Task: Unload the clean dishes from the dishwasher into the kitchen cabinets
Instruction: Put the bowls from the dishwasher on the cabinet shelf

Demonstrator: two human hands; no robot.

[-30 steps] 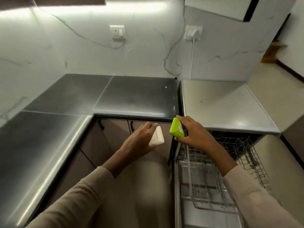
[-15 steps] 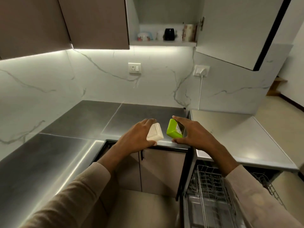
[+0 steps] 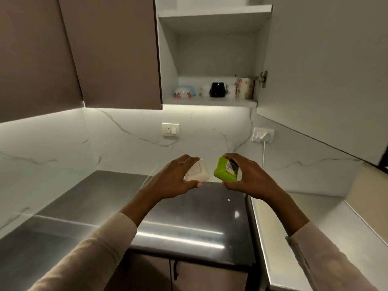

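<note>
Fingers (image 3: 185,160) of the left hand (image 3: 171,180) are curled over the top of a small white container (image 3: 199,174), with the thumb under it — a closed grasp. The right hand (image 3: 252,179) grips a small green container (image 3: 224,171) in the same manner: fingers on the upper edge, thumb at the lower edge, printed label toward the camera. The two containers are held in the air just beside each other, not touching, above the dark table (image 3: 189,219).

At the near edge, below the table, are brown lower cabinet doors (image 3: 199,276) with a dark handle. A lighter steel surface (image 3: 304,217) adjoins the table on the right.

On the far marble wall are a wall socket (image 3: 170,129) and, to its right, a second socket (image 3: 263,134) with a white cable (image 3: 263,156) hanging from it.

Above the wall, the upper cabinet (image 3: 210,102) stands open, its door (image 3: 325,70) swung out to the right. Its lower shelf carries — left to right — a patterned bowl (image 3: 184,92), a white cup (image 3: 205,90), a black mug (image 3: 217,89) and a floral cup (image 3: 244,88). The brown cabinet (image 3: 113,51) to the left is closed.
</note>
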